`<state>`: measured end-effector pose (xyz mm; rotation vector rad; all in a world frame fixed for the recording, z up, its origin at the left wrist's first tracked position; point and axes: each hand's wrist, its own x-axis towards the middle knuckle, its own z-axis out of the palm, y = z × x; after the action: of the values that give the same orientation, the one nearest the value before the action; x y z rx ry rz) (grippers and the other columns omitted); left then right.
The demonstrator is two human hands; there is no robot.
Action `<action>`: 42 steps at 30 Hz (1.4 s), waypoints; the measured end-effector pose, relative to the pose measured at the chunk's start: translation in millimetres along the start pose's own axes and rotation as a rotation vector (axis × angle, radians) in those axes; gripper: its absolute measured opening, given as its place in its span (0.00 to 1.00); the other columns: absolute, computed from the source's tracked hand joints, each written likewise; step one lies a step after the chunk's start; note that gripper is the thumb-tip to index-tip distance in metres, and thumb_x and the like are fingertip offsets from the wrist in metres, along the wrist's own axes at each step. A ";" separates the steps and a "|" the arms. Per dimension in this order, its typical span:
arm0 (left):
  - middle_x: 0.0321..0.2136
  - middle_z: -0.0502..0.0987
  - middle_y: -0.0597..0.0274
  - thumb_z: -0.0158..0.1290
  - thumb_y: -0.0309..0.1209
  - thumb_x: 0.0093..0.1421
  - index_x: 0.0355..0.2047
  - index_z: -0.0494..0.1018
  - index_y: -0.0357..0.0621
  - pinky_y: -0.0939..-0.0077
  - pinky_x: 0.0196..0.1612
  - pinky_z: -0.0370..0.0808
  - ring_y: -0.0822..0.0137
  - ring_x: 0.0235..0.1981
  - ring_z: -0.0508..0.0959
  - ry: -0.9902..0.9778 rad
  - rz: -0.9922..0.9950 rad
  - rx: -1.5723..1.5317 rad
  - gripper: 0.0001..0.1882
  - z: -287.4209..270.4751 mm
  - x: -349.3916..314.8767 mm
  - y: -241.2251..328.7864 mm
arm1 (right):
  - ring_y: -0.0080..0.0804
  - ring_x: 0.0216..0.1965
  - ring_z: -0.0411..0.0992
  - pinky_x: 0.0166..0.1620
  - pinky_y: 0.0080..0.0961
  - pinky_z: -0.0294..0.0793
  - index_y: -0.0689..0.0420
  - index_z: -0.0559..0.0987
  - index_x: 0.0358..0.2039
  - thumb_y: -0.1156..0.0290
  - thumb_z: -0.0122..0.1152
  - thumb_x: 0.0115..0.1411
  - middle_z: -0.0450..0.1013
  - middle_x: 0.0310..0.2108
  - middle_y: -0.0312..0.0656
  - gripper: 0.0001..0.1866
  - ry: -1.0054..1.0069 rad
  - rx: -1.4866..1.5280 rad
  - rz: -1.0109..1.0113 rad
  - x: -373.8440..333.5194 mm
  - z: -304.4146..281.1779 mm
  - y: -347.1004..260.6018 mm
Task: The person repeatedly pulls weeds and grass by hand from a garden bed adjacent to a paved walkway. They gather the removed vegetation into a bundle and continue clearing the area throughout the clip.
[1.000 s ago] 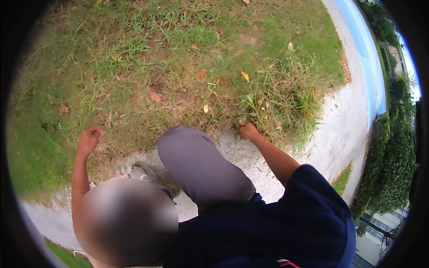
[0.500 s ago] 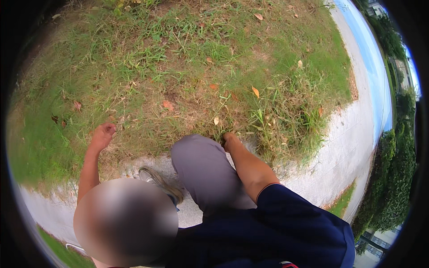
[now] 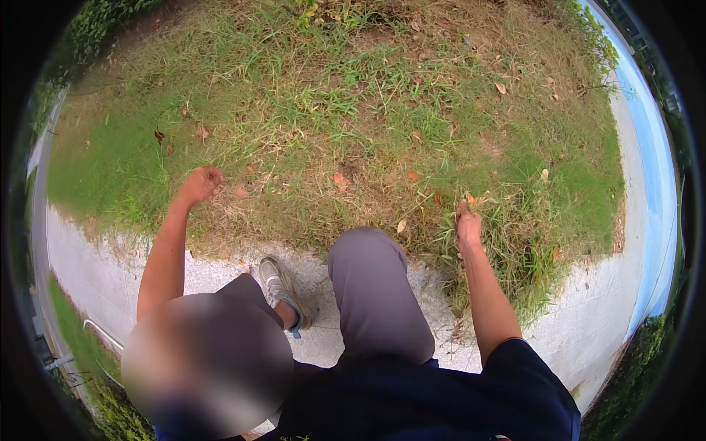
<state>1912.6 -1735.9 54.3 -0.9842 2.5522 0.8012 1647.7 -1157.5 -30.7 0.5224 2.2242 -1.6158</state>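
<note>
My left hand [image 3: 202, 185] hovers over thin dry grass with its fingers curled closed; what they hold, if anything, is hidden. On the right, my right hand [image 3: 468, 224] is at the left edge of a heap of loose green and straw-coloured grass [image 3: 518, 235]. Its fingers look drawn together, and blades partly hide them. A yellow-orange leaf [image 3: 471, 200] shows right at the fingertips; whether it is gripped is unclear. My grey-trousered knee [image 3: 375, 272] is bent between the arms, with a light shoe [image 3: 278, 283] left of it.
Patchy grass [image 3: 353, 110] with scattered fallen leaves fills the ground ahead. Pale paving [image 3: 88, 253] borders it on the near side and curves round at right. A bush [image 3: 110, 26] stands far left. A blurred round patch [image 3: 206, 364] covers the lower left.
My right hand has gone from the ground beside my knee rightward and forward to the grass heap. The view has turned, shifting the ground. My left hand stays closed.
</note>
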 end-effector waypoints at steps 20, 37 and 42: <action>0.29 0.79 0.55 0.49 0.30 0.50 0.31 0.79 0.46 0.68 0.38 0.74 0.59 0.33 0.79 0.251 -0.579 -0.035 0.10 5.8 -248.5 -207.7 | 0.49 0.47 0.70 0.51 0.36 0.69 0.64 0.69 0.50 0.48 0.56 0.54 0.71 0.45 0.57 0.33 -0.739 -1.226 -0.631 -42.3 291.1 -32.2; 0.38 0.75 0.57 0.51 0.31 0.52 0.40 0.75 0.42 0.63 0.49 0.68 0.54 0.45 0.72 0.145 0.241 0.832 0.14 51.0 102.3 -124.7 | 0.43 0.52 0.63 0.51 0.37 0.68 0.62 0.64 0.51 0.50 0.71 0.42 0.62 0.49 0.49 0.42 -0.506 -1.807 -0.511 -41.1 414.5 10.5; 0.30 0.78 0.61 0.49 0.36 0.55 0.31 0.77 0.46 0.61 0.39 0.71 0.57 0.36 0.78 -0.146 -0.077 0.556 0.10 53.9 98.8 -182.7 | 0.44 0.52 0.64 0.50 0.37 0.69 0.63 0.64 0.50 0.52 0.73 0.40 0.63 0.48 0.50 0.43 -0.512 -1.808 -0.493 -49.6 418.6 5.6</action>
<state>1970.0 -1867.6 -105.1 -0.7970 2.3852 0.1136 1718.1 -1559.8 -134.9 -0.8415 2.3503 0.5467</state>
